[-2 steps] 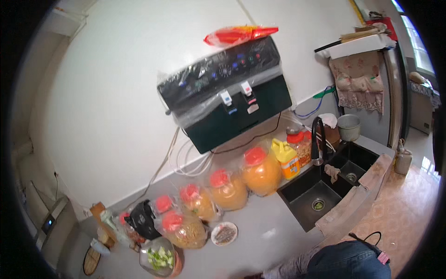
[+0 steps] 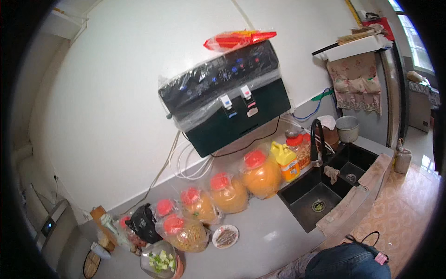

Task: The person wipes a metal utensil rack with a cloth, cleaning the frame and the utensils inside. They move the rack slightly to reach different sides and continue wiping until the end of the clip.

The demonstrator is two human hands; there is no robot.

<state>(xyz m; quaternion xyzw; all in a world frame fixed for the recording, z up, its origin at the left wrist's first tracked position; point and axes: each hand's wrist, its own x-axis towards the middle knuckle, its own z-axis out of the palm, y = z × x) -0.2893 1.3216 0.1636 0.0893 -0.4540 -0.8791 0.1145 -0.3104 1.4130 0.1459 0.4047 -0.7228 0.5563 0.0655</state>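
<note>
Neither of my hands shows. A patterned sleeve [image 2: 297, 265] runs along the bottom edge beside dark denim clothing [image 2: 344, 262], its far end cut off. Nearest to it on the grey counter are a small white plate [image 2: 225, 236] with something thin on it and a bowl [image 2: 160, 260] of chopped green and white vegetables. Large clear jars with red lids, one holding orange contents [image 2: 262, 179], line the wall. A yellow jug [image 2: 289, 169] stands beside a black double sink [image 2: 302, 204], which has a tall black tap [image 2: 316, 144] and a crumpled cloth [image 2: 331, 174] on its divider.
A black water dispenser [image 2: 237, 125] hangs on the wall, with a red package [image 2: 237, 39] on top. A black bag [image 2: 144, 225] sits among the jars. At the right are a metal pot [image 2: 347, 130], a floral cloth organiser [image 2: 355, 83] and a doorway onto a tiled floor.
The camera view has shifted slightly, so the counter and wall items sit a little differently in the picture. The sleeve is slightly lower at the bottom edge; nothing on the counter has moved.
</note>
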